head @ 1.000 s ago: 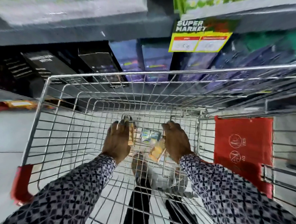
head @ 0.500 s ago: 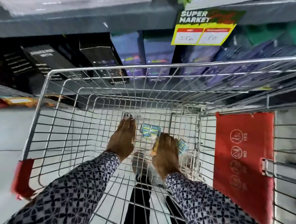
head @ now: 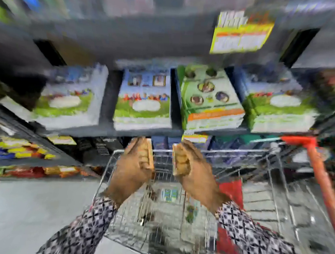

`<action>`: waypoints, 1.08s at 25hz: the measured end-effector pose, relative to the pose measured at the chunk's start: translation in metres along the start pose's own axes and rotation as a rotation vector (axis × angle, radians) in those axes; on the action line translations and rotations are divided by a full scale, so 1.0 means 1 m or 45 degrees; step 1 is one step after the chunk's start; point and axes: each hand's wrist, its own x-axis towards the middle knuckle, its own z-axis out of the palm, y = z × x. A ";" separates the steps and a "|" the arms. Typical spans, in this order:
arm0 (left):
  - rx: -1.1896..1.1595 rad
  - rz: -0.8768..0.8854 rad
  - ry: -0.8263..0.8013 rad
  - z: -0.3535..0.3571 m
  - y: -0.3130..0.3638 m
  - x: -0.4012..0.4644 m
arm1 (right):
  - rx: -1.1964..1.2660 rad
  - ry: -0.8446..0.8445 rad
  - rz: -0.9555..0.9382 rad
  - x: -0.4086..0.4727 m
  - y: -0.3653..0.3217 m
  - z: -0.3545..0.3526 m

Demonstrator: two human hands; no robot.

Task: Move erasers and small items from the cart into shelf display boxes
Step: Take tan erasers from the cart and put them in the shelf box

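The view is blurred by motion. My left hand [head: 133, 168] is raised above the wire cart [head: 273, 172], shut on a flat yellowish pack [head: 150, 155] held upright. Beside it my right hand [head: 193, 171] is shut on a similar yellowish pack [head: 174, 158]. Both hands sit just below the shelf edge. Down on the cart floor lie a blue-green small packet [head: 169, 194] and a green small item [head: 191, 213].
A shelf at mid height carries stacks of green and blue booklets [head: 143, 103]. A yellow price sign [head: 240, 34] hangs above on the right. Colourful goods [head: 22, 151] fill lower shelves on the left. The cart's red handle [head: 322, 179] runs along the right.
Both hands have come up out of the cart bottom, each with a yellowish pack. My head has tilted up, so the booklet shelf now fills the view.
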 end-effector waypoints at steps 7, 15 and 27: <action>0.171 0.365 0.346 -0.179 0.149 0.077 | 0.103 0.236 -0.572 0.076 -0.166 -0.169; 0.424 0.261 0.002 -0.278 0.209 0.246 | -0.507 -0.123 -0.530 0.248 -0.289 -0.235; 0.205 0.342 0.390 -0.248 0.142 0.280 | -0.535 0.412 -0.634 0.307 -0.255 -0.178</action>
